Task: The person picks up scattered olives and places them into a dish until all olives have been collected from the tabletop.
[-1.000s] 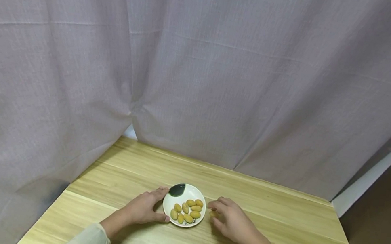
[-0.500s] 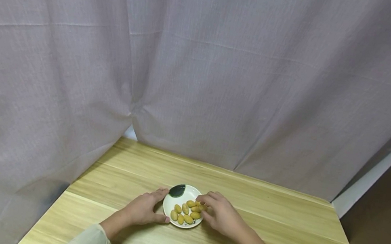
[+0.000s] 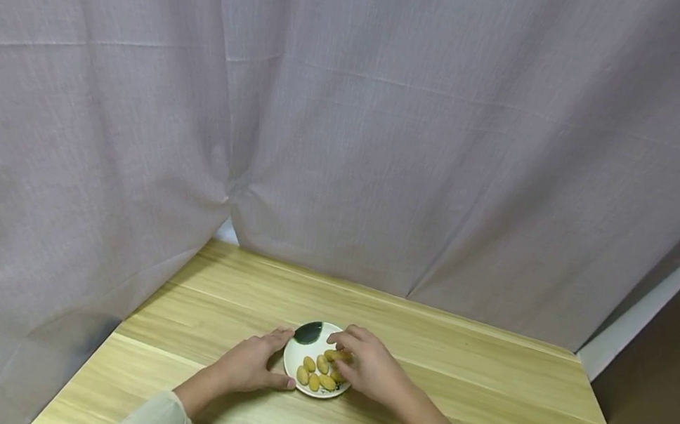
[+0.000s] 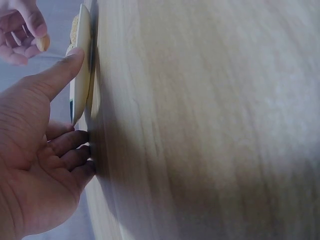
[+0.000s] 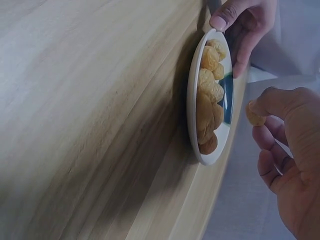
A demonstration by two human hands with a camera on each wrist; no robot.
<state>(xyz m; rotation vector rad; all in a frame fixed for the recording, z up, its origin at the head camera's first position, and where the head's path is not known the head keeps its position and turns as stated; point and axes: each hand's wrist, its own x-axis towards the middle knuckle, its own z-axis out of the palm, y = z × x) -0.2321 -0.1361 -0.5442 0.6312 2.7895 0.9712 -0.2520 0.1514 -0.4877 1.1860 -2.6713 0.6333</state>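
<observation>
A small white plate (image 3: 296, 354) with a dark green patch lies on the wooden table, carrying several oval yellow fruits (image 3: 323, 363) with wrinkled skins. At its left edge my left hand (image 3: 251, 366) holds the rim, thumb at the near side and fingers at the far side; the left wrist view shows the thumb against the plate (image 4: 82, 82). Over the right part of the plate, my right hand (image 3: 373, 366) pinches one yellow fruit (image 5: 255, 116) between thumb and finger. That fruit is above the plate, apart from the others. In the head view this hand hides some fruits.
The pale wooden tabletop (image 3: 473, 370) stretches around the plate. Grey-mauve curtains (image 3: 349, 135) hang behind and to the left of the table. A brown surface (image 3: 671, 366) stands at the right side.
My right hand has moved left from beside the plate to above it, with the yellow fruit in its fingers. The left hand has stayed at the plate's edge.
</observation>
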